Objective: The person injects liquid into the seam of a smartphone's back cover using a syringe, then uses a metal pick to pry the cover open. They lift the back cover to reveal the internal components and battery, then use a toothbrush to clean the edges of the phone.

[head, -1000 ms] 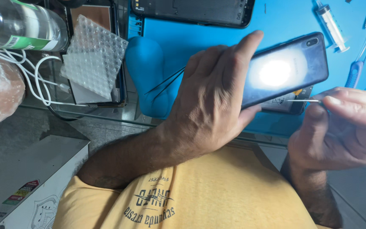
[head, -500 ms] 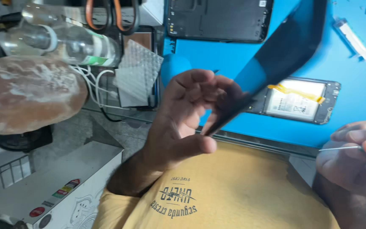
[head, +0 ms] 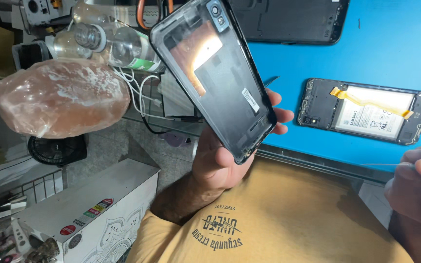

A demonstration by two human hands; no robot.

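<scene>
My left hand [head: 222, 156] holds a black phone back cover [head: 215, 73] upright, its inner side facing me, with a camera cutout at the top. At the right edge my right hand [head: 417, 187] pinches a thin metal tool [head: 383, 164] that points left. On the blue mat [head: 366, 58] lies an opened phone body [head: 366, 110] with its battery and an orange ribbon cable showing.
Another dark phone panel [head: 293, 19] lies at the mat's far edge. At the left sit a pink salt rock lamp [head: 62, 97], a clear plastic bottle [head: 113, 44], white cables [head: 137, 95] and a white box with stickers [head: 84, 214].
My left hand has turned the cover from edge-on to its inner side facing me and lifted it. The view shifted left. My right hand stays low at the right.
</scene>
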